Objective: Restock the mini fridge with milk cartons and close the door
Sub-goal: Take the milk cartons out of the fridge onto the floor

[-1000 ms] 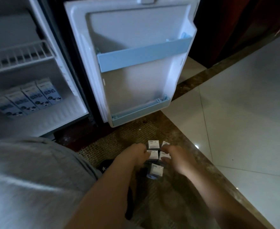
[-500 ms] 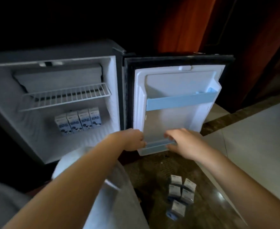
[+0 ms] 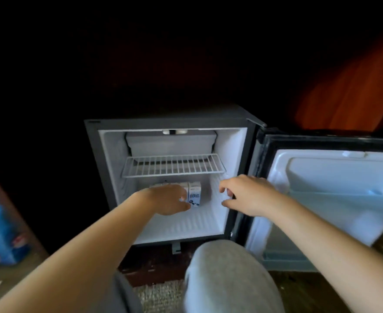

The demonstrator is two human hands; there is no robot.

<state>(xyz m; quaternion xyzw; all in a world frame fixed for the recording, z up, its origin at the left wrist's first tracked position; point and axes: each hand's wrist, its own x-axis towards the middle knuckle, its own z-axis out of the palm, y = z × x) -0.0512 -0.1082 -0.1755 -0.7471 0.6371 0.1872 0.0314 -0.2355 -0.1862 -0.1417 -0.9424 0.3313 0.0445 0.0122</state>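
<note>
Your left hand [image 3: 168, 199] lay against the cartons [image 3: 195, 194] inside the fridge [image 3: 105, 168], but I couldn't tell its grip. Your right hand [image 3: 247, 195] hung loosely curled and empty.

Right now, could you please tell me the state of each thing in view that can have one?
Grey mini fridge: open.
White fridge door: swung wide to the right.
White wire shelf: in place, level.
White-and-blue milk cartons: upright in a row on the fridge floor.
Left hand: against the cartons, grip unclear.
Right hand: by the fridge's right inner wall, fingers loosely curled, holding nothing.
</note>
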